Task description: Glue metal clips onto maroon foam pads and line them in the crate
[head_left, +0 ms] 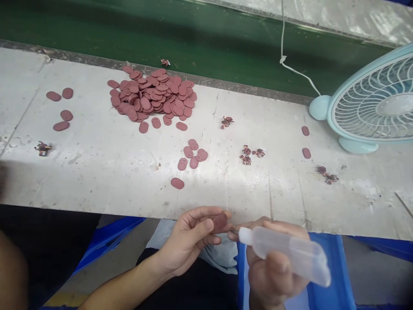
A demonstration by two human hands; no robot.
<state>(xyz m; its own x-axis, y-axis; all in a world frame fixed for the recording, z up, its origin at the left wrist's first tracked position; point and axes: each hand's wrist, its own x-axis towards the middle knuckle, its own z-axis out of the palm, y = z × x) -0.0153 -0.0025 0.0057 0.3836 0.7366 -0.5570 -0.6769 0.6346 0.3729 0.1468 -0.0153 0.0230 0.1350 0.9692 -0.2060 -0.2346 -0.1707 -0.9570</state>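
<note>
A reddish-brown oval piece (pixel 220 221) is held by the left hand (pixel 185 239) at the near edge of the table (pixel 112 181), pinched between the thumb and the fingers. A clear plastic bottle (pixel 290 254) is gripped by the right hand (pixel 272 277), whose fingers are wrapped around its body; it is tilted, with its white cap (pixel 245 236) pointed left toward the oval piece. Whether the piece is touched by the bottle's tip cannot be told. On the far side of the table, left of the middle, a large pile of oval pieces (pixel 151 97) is heaped, and a small loose group (pixel 193 155) is laid out between that pile and the hands. To the right of this group, small dark clusters (pixel 251 155) are scattered, too small to be made out clearly. Two single ovals (pixel 306 142) are set farther right, just beside a light-blue fan (pixel 374 103) at the far right. Beyond the table's far edge a green strip (pixel 97 36) is seen, crossed by a white cord (pixel 283 38). Below the right hand, a blue bin (pixel 334 267) is partly hidden.
</note>
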